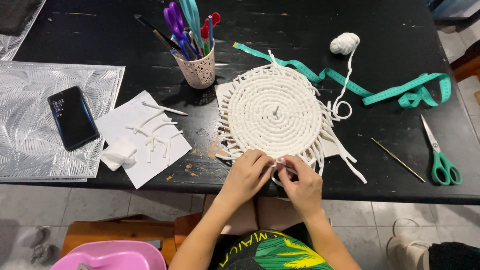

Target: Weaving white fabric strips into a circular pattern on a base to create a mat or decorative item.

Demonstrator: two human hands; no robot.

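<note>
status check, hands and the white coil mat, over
Left hand and right hand both pinching a white cord strand at near edge of round white coiled cord mat. Mat flat on black table. Green-handled scissors well clear.

Bright, even overhead light; soft shadow beside pen cup [199, 67]; glare on embossed silver mat [30, 135] & black tabletop [300, 30]; sharp centre, slight wide-angle bend at edges; hands lightly blurred
</note>
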